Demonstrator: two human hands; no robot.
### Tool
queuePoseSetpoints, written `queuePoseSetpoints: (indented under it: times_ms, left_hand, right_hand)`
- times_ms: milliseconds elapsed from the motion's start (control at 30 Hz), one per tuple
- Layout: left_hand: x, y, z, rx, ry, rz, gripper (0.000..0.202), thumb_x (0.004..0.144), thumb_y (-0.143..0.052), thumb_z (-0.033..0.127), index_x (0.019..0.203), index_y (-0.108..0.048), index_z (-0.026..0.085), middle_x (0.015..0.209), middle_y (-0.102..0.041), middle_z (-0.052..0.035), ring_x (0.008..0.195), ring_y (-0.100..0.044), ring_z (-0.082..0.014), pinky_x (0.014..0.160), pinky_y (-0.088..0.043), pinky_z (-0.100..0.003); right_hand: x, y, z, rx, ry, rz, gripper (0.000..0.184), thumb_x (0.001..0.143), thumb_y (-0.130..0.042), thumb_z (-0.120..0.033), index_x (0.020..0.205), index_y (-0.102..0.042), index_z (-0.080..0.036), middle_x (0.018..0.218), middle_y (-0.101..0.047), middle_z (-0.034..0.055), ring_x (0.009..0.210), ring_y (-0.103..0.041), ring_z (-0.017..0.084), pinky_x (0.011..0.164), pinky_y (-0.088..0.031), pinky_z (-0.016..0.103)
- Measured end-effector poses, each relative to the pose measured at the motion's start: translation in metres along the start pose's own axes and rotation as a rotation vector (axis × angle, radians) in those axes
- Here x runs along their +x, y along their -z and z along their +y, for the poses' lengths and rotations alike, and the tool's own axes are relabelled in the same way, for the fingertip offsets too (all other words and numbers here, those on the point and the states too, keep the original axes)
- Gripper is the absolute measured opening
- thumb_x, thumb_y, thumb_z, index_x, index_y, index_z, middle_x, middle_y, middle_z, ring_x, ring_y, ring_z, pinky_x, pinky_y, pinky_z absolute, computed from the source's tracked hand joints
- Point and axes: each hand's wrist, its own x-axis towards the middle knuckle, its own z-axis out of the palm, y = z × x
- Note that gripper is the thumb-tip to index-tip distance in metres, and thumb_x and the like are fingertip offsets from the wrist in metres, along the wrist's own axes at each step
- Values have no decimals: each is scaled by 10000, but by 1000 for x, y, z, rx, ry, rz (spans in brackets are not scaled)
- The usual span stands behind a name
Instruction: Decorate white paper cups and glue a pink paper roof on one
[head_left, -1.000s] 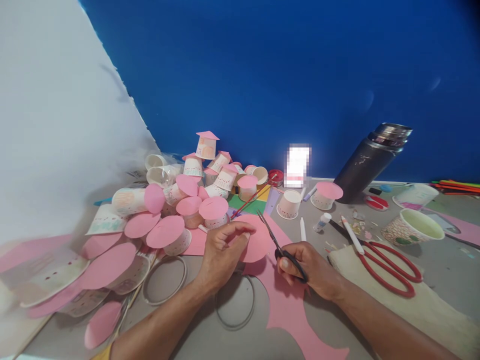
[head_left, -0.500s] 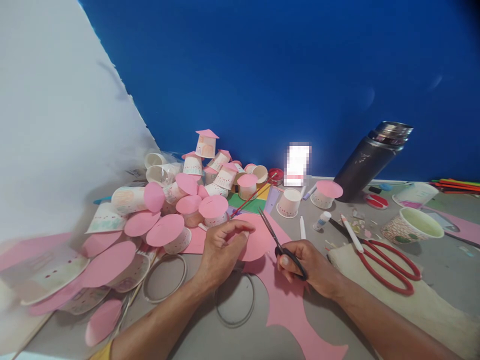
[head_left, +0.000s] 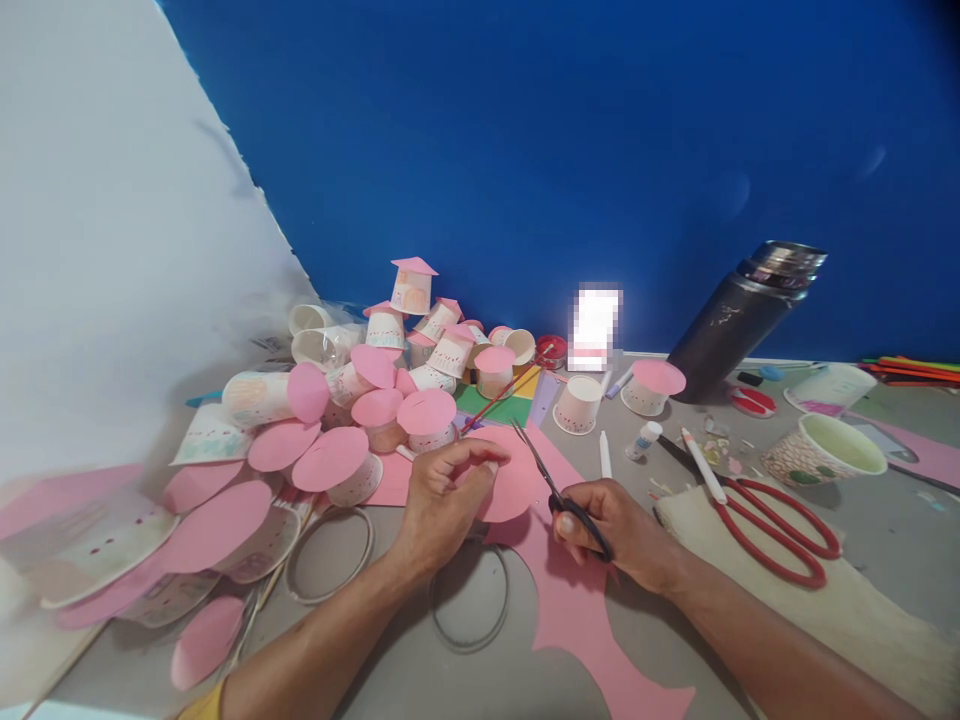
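Observation:
Between the pinched thumb and fingers of my left hand (head_left: 446, 495) is the edge of a pink paper disc (head_left: 517, 485). My right hand (head_left: 622, 530) grips black-handled scissors (head_left: 541, 462) by their loops. Their blades point up and away, just right of the disc, and stand slightly apart. Below both hands, a scalloped pink paper offcut (head_left: 577, 615) with curved cut edges lies on the table. Another pink sheet (head_left: 394, 482) shows flat behind my left hand.
Paper cups with pink disc tops (head_left: 427, 412) are heaped on the left. Wire-like rings (head_left: 367, 565) lie nearer. To the right are red-handled scissors (head_left: 817, 580) on a cloth (head_left: 750, 610), a patterned cup (head_left: 795, 465), a glue bottle (head_left: 643, 441) and a dark flask (head_left: 739, 325).
The scissors have shifted very slightly left, and their blade tips look a little further apart. My left hand and the pink disc stay in place.

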Motion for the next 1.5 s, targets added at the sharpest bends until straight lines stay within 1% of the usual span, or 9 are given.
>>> queuePoseSetpoints:
  times_ms: [200,333,533,800,1067,1200,1300,1367,1500]
  left_hand:
    - [0,0,-1,-32,-22,4,189,751,-650,294,785,-814,206,861,-818,-65,849,-740,-229,811,-569,-330]
    - [0,0,-1,-38,-23,7,184,749,-658,298,788,-812,206,867,-818,-67,850,-743,-230,804,-575,-331]
    - [0,0,1,-25,-19,15,182,743,-655,300,775,-812,214,858,-819,-60,855,-745,-232,804,-578,-331]
    - [1,0,1,-24,-20,13,172,735,-655,288,765,-810,218,849,-817,-63,837,-742,-234,789,-582,-333]
    - [0,0,0,-30,-21,13,175,747,-652,283,776,-811,215,861,-817,-63,861,-742,-236,823,-579,-345]
    - [2,1,0,-43,-13,37,191,763,-658,304,815,-820,215,910,-822,-64,908,-743,-244,847,-579,-353]
    - [3,2,-1,-75,9,70,207,756,-684,315,862,-831,214,981,-827,-76,977,-743,-254,902,-572,-365]
    - [3,2,-1,-97,20,76,224,754,-696,316,895,-837,215,1022,-827,-83,1018,-743,-259,928,-565,-366]
    - [1,0,-3,-125,19,58,256,761,-708,318,953,-840,213,1074,-825,-90,1055,-742,-264,915,-572,-358]
  right_hand:
    - [0,-2,-3,9,-15,15,627,735,-762,-748,551,-533,-194,532,-535,-10,531,-402,105,549,-310,267]
    - [0,-3,-4,34,-8,27,660,728,-739,-795,547,-529,-196,529,-518,-14,523,-400,101,549,-326,268]
    - [-1,-1,-1,-42,5,21,736,724,-654,-894,575,-539,-183,561,-571,13,544,-424,102,529,-292,255]
    - [0,0,-2,-55,-9,17,649,739,-733,-786,557,-534,-195,540,-554,-5,531,-423,107,535,-318,259]
    - [0,-3,-7,27,-20,22,642,710,-769,-778,554,-537,-200,534,-528,-16,523,-427,106,548,-369,264]
    - [0,-2,-6,-6,-5,51,691,731,-696,-849,584,-555,-188,551,-565,4,535,-435,106,543,-348,260]
    - [-1,-3,-5,5,19,40,720,756,-631,-888,640,-589,-179,565,-590,16,543,-425,107,537,-313,264]
    - [-1,-3,-4,20,24,27,720,764,-621,-890,668,-598,-178,569,-591,17,548,-422,109,529,-294,266]
    - [-2,-4,-4,67,25,11,717,760,-631,-889,705,-600,-175,569,-584,11,536,-425,108,521,-295,267]
